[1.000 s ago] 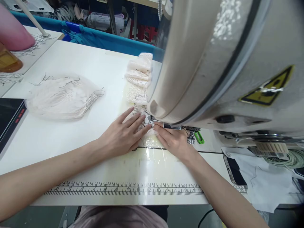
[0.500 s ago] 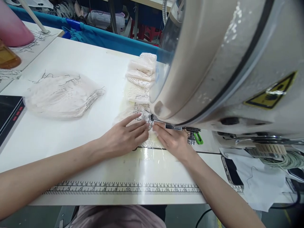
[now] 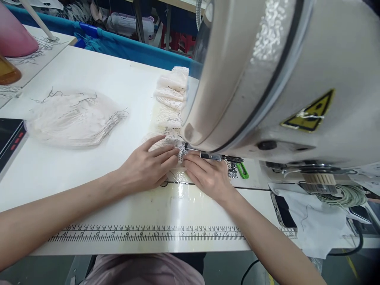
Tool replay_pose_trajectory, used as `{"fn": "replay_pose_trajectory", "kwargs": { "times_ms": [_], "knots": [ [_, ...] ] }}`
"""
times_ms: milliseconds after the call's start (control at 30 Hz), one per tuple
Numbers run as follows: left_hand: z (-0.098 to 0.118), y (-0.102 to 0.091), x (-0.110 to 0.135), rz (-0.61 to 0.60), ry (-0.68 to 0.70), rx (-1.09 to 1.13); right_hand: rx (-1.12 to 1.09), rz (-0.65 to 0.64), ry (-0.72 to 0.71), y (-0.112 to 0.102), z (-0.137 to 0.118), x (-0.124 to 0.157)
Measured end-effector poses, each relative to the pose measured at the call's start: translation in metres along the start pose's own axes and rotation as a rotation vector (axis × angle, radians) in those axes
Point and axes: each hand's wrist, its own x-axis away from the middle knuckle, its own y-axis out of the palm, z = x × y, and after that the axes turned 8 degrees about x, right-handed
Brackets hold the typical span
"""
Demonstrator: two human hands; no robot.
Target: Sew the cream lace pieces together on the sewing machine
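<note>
A strip of cream lace fabric [image 3: 170, 113] runs back along the left side of the sewing machine [image 3: 237, 79], its far end bunched in folds. On the near end of the lace my left hand [image 3: 151, 164] lies flat, palm down, fingers stretched toward the presser foot [image 3: 186, 146]. My right hand [image 3: 208, 172] rests just right of the foot, fingers extended with their tips at the lace's edge. The needle area sits between the two hands; the machine head hides part of the lace.
To the left lies a pile of lace pieces [image 3: 75, 118] with loose dark threads. A black device [image 3: 11, 136] is at the left edge. A printed ruler [image 3: 148, 233] runs along the front edge. At right are a phone [image 3: 284, 211], white cloth [image 3: 314, 225] and green clip [image 3: 242, 170].
The whole view has shifted slightly, so things appear a little further left. Both hands stay beside the presser foot on the lace, with little change in their pose.
</note>
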Motion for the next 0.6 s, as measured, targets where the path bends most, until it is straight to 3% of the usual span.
{"fn": "replay_pose_trajectory", "kwargs": {
  "times_ms": [100, 167, 300, 600],
  "knots": [
    [-0.003, -0.004, 0.001, 0.036, -0.013, -0.028, -0.219, -0.033, 0.009, -0.001, -0.002, -0.002],
    [-0.005, -0.006, 0.001, 0.052, 0.047, -0.026, -0.309, -0.026, -0.006, -0.002, -0.004, -0.002],
    [-0.004, -0.007, -0.001, 0.08, 0.197, -0.015, -0.325, 0.019, -0.054, -0.004, -0.004, 0.0],
    [0.001, -0.007, 0.002, 0.12, 0.317, -0.017, -0.343, 0.065, -0.098, -0.012, 0.0, 0.001]
  ]
}}
